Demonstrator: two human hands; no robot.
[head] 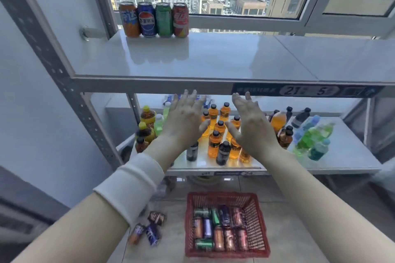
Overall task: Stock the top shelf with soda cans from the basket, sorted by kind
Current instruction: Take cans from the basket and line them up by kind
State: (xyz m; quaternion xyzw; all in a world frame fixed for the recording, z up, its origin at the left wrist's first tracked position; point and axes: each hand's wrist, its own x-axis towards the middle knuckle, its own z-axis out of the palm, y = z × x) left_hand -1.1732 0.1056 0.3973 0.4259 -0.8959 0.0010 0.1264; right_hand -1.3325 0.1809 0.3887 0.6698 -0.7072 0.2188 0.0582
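At the back left of the grey top shelf [213,64] several cans stand upright in a row: an orange can [128,19], a blue can [147,19], a green can [164,19] and a red can [180,20]. On the floor below sits a red basket [259,226] holding several cans lying on their sides. My left hand [184,119] and my right hand [251,124] are raised side by side just below the top shelf's front edge, fingers spread, empty, backs toward me.
The lower shelf [346,156] carries several orange drink bottles [214,145], dark bottles and green and blue bottles [314,139]. Three loose cans [147,230] lie on the floor left of the basket. A window lies behind the shelf, and a metal upright [70,92] stands at the left.
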